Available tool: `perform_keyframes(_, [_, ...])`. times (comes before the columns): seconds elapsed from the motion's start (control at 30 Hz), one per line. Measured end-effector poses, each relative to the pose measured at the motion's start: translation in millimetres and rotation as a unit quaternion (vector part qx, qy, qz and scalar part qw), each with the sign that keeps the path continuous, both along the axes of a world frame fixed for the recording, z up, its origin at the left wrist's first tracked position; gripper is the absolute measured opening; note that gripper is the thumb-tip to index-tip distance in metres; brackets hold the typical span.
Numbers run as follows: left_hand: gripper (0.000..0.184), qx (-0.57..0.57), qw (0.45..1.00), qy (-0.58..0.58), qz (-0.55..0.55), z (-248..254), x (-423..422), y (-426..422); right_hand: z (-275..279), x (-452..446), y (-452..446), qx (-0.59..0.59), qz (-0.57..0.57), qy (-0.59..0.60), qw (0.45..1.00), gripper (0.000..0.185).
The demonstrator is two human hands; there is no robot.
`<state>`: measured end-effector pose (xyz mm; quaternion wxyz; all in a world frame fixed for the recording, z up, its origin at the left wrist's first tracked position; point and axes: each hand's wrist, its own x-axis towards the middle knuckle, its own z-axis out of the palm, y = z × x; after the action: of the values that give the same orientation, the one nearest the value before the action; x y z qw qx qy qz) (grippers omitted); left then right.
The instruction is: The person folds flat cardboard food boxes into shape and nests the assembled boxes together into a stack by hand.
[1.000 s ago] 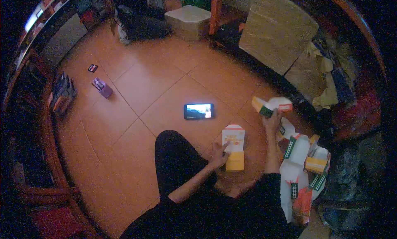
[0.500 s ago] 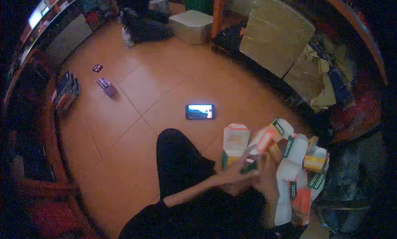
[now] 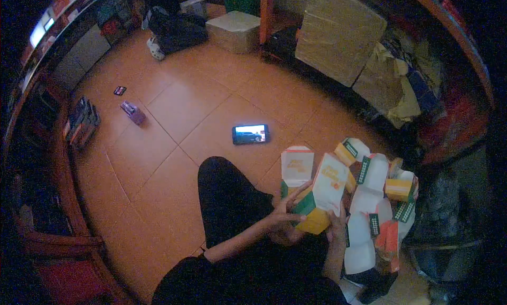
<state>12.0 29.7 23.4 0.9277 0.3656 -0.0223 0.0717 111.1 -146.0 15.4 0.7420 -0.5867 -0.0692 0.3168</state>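
Observation:
Between my hands is a cardboard takeaway food box point(image 3: 330, 183), its white flap with yellow lettering raised and its yellow and green lower part facing me. My left hand point(image 3: 283, 219) is closed on the left side, fingers along the green panel. On the right edge, my right hand point(image 3: 336, 227) is closed with the thumb against the card. A similar box with an upright white flap point(image 3: 297, 166) stands just beyond my left fingers. Right of my hands lies a heap of white, yellow, green and red boxes point(image 3: 364, 204), some with open flaps.
A phone point(image 3: 251, 134) with a lit screen lies on the tiled floor ahead. Farther left are a small purple box point(image 3: 133, 114) and a dark flat item point(image 3: 120, 90). Cartons point(image 3: 235, 31) stand at the back; a large wrapped board point(image 3: 340, 35) leans at the right.
The box was blurred by motion in my hands; now it is steady, with its lettered white flap facing up. My view has shifted slightly.

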Motion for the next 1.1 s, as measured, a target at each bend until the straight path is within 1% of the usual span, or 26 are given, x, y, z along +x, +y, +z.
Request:
perform_keyframes(0.07, [0.094,0.204,0.977,0.031,0.052,-29.1,-0.1,-1.3,24.4,4.9,19.4,-0.013,0.011,-0.144,0.989,0.069])
perform_keyframes(0.1, [0.094,0.203,0.977,0.030,0.048,-34.9,-2.5,-2.2,20.1,9.9,19.5,-0.014,0.007,-0.144,0.989,0.069])
perform_keyframes(0.17, [0.084,0.394,0.907,0.101,0.106,-45.5,-8.5,-4.2,-3.2,23.0,18.8,-0.121,0.083,-0.270,0.952,0.066])
perform_keyframes(0.2, [0.084,0.394,0.908,0.100,0.103,-64.9,-6.6,-6.4,-14.8,26.1,22.1,-0.121,0.080,-0.270,0.952,0.066])
perform_keyframes(0.27, [0.071,0.280,0.939,0.128,0.156,-115.8,1.3,-9.3,-31.8,29.4,27.9,-0.146,0.138,-0.166,0.965,0.064])
perform_keyframes(0.3, [0.071,0.279,0.939,0.128,0.154,-127.6,4.0,-7.0,-22.0,28.6,38.5,-0.141,0.137,-0.159,0.968,0.061])
perform_keyframes(0.33, [0.066,0.345,0.904,0.156,0.198,-135.0,7.2,-3.3,-39.0,36.8,46.3,-0.142,0.135,-0.158,0.968,0.061])
perform_keyframes(0.37, [0.061,0.407,0.862,0.182,0.242,-138.2,10.3,-0.5,-70.7,47.4,57.3,-0.136,0.084,-0.284,0.945,0.051])
perform_keyframes(0.4, [0.061,0.407,0.862,0.183,0.239,-139.0,14.9,2.7,-88.0,54.7,64.3,-0.127,0.031,-0.404,0.905,0.041])
perform_keyframes(0.47, [0.059,0.428,0.829,0.272,0.235,-134.5,29.8,16.6,-83.4,67.5,80.2,-0.176,0.075,-0.379,0.905,0.040])
perform_keyframes(0.5, [0.059,0.419,0.842,0.273,0.203,-113.7,31.8,22.6,-84.3,71.9,84.5,-0.222,0.119,-0.353,0.901,0.039])
perform_keyframes(0.57, [0.060,0.434,0.841,0.248,0.204,-204.3,50.2,30.6,-156.0,91.2,87.4,-0.269,0.126,-0.379,0.877,0.040])
perform_keyframes(0.6, [0.060,0.442,0.841,0.236,0.204,-249.9,59.4,34.5,-165.6,91.6,86.3,-0.295,0.129,-0.388,0.864,0.041])
perform_keyframes(0.67, [0.062,0.571,0.747,0.282,0.191,-296.2,52.0,25.4,-158.6,81.3,89.2,-0.378,0.119,-0.420,0.817,0.043])
perform_keyframes(0.7, [0.062,0.632,0.692,0.296,0.184,-296.9,52.3,24.4,-148.8,72.8,93.1,-0.433,0.104,-0.441,0.779,0.045])
perform_keyframes(0.73, [0.063,0.688,0.632,0.310,0.177,-296.5,52.7,23.4,-147.6,68.3,95.5,-0.437,0.098,-0.438,0.780,0.045])
perform_keyframes(0.77, [0.068,0.627,0.677,0.355,0.155,-274.3,54.9,24.7,-146.5,64.0,96.8,-0.372,0.056,-0.371,0.849,0.047])
perform_keyframes(0.8, [0.072,0.560,0.716,0.397,0.131,-252.7,55.4,25.0,-148.1,63.0,96.3,-0.340,0.032,-0.334,0.879,0.048])
perform_keyframes(0.83, [0.072,0.561,0.718,0.392,0.125,-233.2,53.3,24.8,-150.0,62.0,95.7,-0.305,0.006,-0.298,0.905,0.048])
perform_keyframes(0.9, [0.078,0.505,0.756,0.400,0.119,-205.6,51.8,27.4,-157.9,71.0,95.7,-0.208,0.079,-0.251,0.942,0.050])
perform_keyframes(0.93, [0.078,0.507,0.759,0.393,0.112,-196.6,55.9,30.8,-158.1,75.8,93.0,-0.213,0.069,-0.251,0.942,0.050])
perform_keyframes(0.97, [0.078,0.491,0.756,0.424,0.094,-192.5,57.0,32.7,-152.5,76.8,90.4,-0.303,0.128,-0.354,0.875,0.050])
perform_keyframes(1.0, [0.078,0.475,0.750,0.455,0.074,-192.2,55.0,31.8,-167.9,80.7,88.4,-0.333,0.164,-0.381,0.847,0.048])
perform_keyframes(1.03, [0.075,0.472,0.775,0.403,0.116,-260.3,54.2,35.1,-183.8,84.9,86.4,-0.359,0.198,-0.409,0.815,0.047])
perform_keyframes(1.07, [0.073,0.469,0.797,0.347,0.153,-325.6,53.8,38.2,-203.4,89.9,90.0,-0.357,0.180,-0.387,0.831,0.044])
perform_keyframes(1.1, [0.073,0.493,0.788,0.321,0.180,-341.6,55.0,48.7,-222.5,95.1,93.5,-0.353,0.162,-0.365,0.846,0.041])
